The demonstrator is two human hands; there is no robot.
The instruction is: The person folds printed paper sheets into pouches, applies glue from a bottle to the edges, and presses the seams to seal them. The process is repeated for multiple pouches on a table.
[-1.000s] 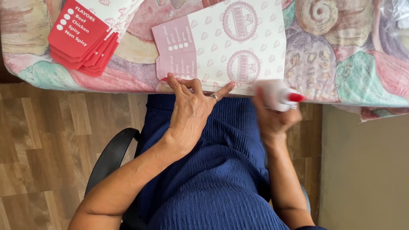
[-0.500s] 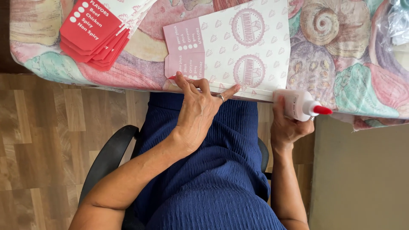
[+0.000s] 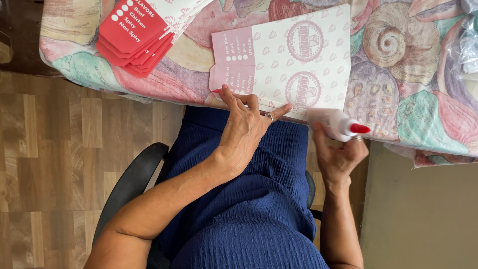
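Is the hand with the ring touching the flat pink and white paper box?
Touching. The head view shows the left hand with its fingertips pressed on the near edge of the flat pink and white paper box lying on the flowery tablecloth.

My left hand (image 3: 244, 130) presses the near edge of a flat pink-and-white printed carton blank (image 3: 284, 62). My right hand (image 3: 338, 152) holds a white glue bottle (image 3: 334, 123), red cap pointing right, blurred, apparently just touching the blank's corner.

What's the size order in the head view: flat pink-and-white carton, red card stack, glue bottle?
1. flat pink-and-white carton
2. red card stack, partly cut off by the frame
3. glue bottle, motion-blurred, in the right hand
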